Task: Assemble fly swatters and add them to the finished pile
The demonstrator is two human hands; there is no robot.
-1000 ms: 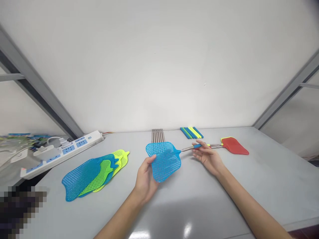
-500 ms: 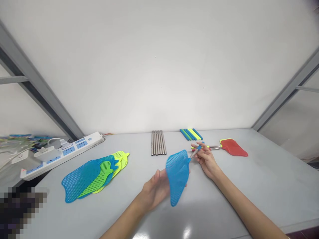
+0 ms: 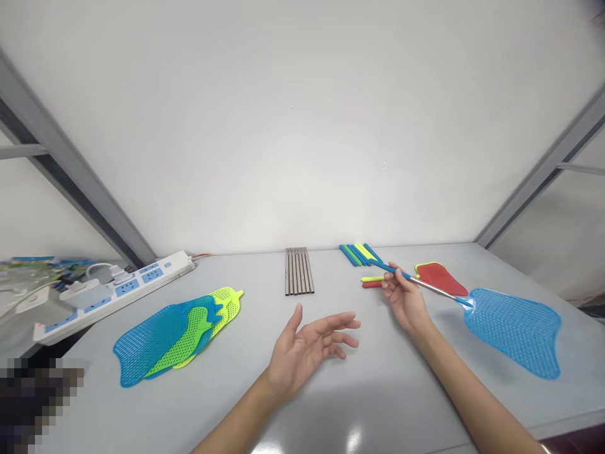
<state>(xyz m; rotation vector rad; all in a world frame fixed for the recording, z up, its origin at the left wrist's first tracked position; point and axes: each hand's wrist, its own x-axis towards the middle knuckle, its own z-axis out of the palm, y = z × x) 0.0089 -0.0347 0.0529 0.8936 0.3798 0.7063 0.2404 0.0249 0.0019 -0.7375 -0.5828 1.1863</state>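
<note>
Right-hand grip [image 3: 407, 304] clamps the handle [image 3: 384, 268] of a blue fly swatter [image 3: 515, 332], which stretches toward the right of the frame. Left-hand grip [image 3: 307, 350], spread apart, is at lower centre. On the table [image 3: 142, 419], a red swatter [image 3: 438, 278] lies right of centre, metal rods [image 3: 299, 271] and coloured tubes [image 3: 358, 253] near the middle, overlapping mesh heads [image 3: 158, 334] at left.

Workshop-like bench [image 3: 387, 372], grouped swatter parts [image 3: 155, 334], power strip [image 3: 126, 289]

Blue perforated plastic fly swatter [image 3: 501, 321]: silver metal shaft [image 3: 437, 289], blue tubular grip [image 3: 384, 267]
Pose: slanting, head [image 3: 520, 337] off to the right
Hold: right hand [image 3: 406, 304], by the grip
</note>
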